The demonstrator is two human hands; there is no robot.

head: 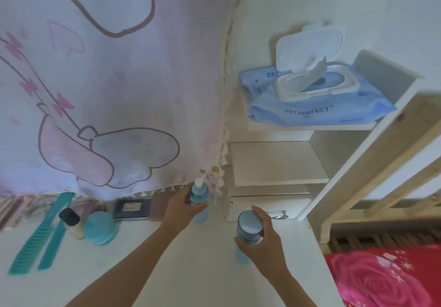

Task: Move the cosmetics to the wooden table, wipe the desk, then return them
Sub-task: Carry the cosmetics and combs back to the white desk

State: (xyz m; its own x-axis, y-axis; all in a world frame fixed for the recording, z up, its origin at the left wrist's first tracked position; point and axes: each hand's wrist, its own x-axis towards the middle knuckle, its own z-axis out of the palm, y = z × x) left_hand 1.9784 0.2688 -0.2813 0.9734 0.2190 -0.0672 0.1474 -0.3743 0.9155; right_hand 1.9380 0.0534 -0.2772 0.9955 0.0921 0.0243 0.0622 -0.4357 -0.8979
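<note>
Blue pump bottle (199, 193) and capped bottle (249, 226) are upright.

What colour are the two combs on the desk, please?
The two long plastic combs are teal, clearest in the head view.

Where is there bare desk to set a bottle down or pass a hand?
Free: desk front between the arms; the patch bordered by left arm, compact and combs; the shelf under the wipes. Crowded: back edge under the curtain, with small bottle, palette and the left hand gripping the pump bottle. Right hand grips a capped bottle.
</note>
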